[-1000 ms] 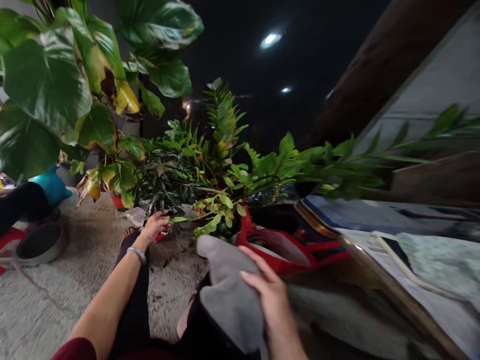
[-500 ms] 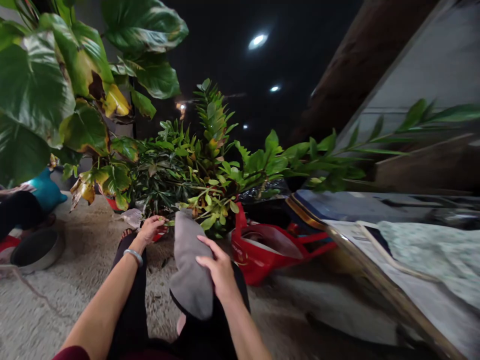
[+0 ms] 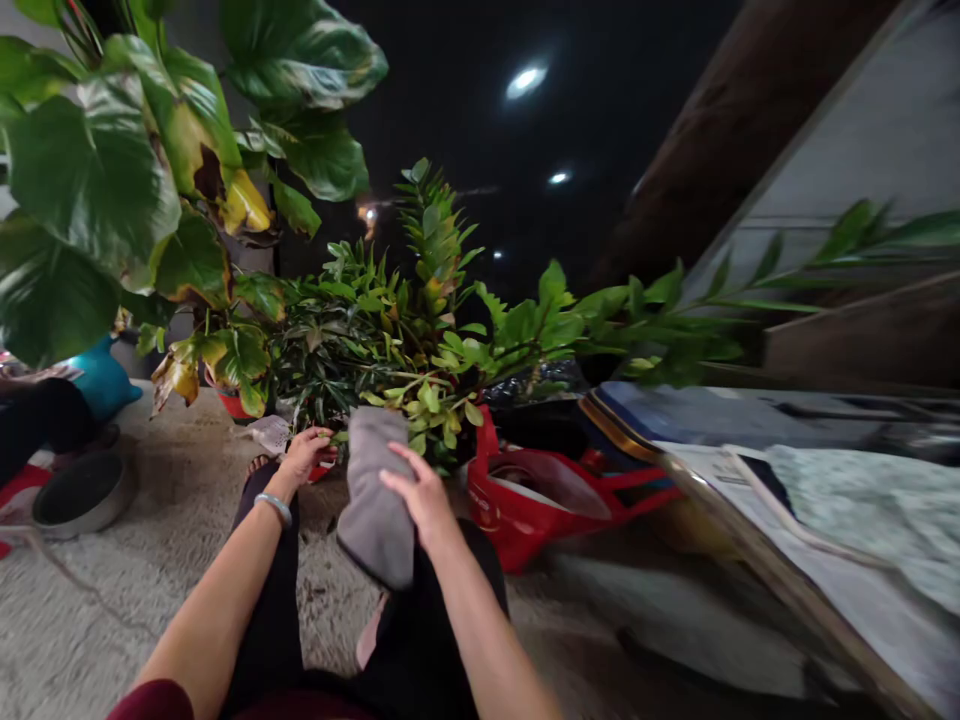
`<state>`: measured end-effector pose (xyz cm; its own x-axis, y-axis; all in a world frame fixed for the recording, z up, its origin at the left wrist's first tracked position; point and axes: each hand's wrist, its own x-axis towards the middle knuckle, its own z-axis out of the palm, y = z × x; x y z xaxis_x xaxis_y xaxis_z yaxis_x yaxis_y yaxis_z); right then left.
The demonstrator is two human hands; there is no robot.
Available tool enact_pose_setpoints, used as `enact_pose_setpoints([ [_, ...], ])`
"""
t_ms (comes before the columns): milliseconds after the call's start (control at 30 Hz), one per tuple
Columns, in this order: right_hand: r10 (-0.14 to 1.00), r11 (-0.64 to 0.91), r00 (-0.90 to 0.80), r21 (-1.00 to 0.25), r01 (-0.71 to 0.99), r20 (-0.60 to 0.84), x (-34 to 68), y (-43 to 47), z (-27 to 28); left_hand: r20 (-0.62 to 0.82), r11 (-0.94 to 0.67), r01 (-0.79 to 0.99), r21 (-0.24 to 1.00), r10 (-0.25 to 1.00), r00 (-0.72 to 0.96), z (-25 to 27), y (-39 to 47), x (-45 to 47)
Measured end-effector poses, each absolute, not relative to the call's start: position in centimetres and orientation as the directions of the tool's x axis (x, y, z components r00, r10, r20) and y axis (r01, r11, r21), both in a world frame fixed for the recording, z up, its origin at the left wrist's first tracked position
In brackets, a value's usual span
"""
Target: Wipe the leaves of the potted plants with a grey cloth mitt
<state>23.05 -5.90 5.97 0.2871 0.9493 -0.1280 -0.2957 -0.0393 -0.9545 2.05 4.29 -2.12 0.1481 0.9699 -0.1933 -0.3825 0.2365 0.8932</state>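
My left hand (image 3: 306, 455), with a bracelet at its wrist, is closed in a pinch on a thin green plant stem (image 3: 339, 437) at the lower edge of the foliage. To its right, my right hand (image 3: 421, 498) grips a soft grey cloth (image 3: 373, 480). The thumb and a finger lie on top of the cloth; the other fingers are mostly hidden. The far end of the cloth reaches the leaves of the green plant (image 3: 427, 400) and covers part of the stem. The near end hangs over my dark trouser leg.
A red bag (image 3: 525, 510) stands right of my knee, beside a cloth-covered table (image 3: 840, 520). Large-leaved foliage (image 3: 97, 180) overhangs the left. A round pan (image 3: 82, 495) rests on the rough floor, near another person's dark-clad leg (image 3: 49, 415) and a teal object (image 3: 105, 380).
My right hand and the grey cloth have shifted a little left and up, and the cloth's near end has drawn in. My left hand keeps its pinch. The view has turned slightly left.
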Motion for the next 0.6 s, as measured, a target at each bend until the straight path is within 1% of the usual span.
enact_pose_setpoints([
  [67,0.964,-0.084,0.239,-0.988,-0.127,-0.113,23.1,-9.3,5.9,-0.2,0.247,-0.366,0.897,0.966,0.161,-2.2,4.4,2.1],
  [133,0.976,-0.065,0.21,-0.998,-0.006,-0.065,24.7,-11.5,7.0,-0.204,0.261,-0.348,0.901,0.96,0.193,-2.2,4.3,2.1],
  [233,0.973,0.02,0.227,-0.997,0.068,0.035,26.9,-10.5,9.4,-0.198,0.264,-0.344,0.901,0.956,0.215,-2.0,4.0,2.1],
  [333,0.94,0.1,0.317,-0.989,0.11,0.13,26.2,-6.1,9.9,-0.193,0.265,-0.367,0.892,0.956,0.221,-1.9,3.7,2.2],
  [367,0.93,0.096,0.344,-0.99,0.104,0.126,25.5,-4.8,9.4,-0.19,0.262,-0.377,0.888,0.957,0.218,-1.9,3.7,2.2],
  [433,0.935,0.017,0.353,-0.997,0.074,0.042,23.9,-3.5,8.1,-0.186,0.255,-0.384,0.887,0.96,0.207,-1.9,3.6,2.1],
  [500,0.954,-0.083,0.292,-0.995,0.061,-0.062,23.0,-4.5,7.1,-0.183,0.245,-0.372,0.895,0.964,0.195,-2.0,3.7,2.0],
  [533,0.966,-0.109,0.244,-0.992,0.067,-0.089,22.9,-5.6,7.1,-0.186,0.245,-0.357,0.901,0.964,0.191,-2.1,3.8,2.0],
  [600,0.985,-0.096,0.149,-0.992,0.081,-0.083,23.3,-8.2,8.2,-0.191,0.246,-0.331,0.911,0.963,0.191,-2.1,4.0,1.8],
])
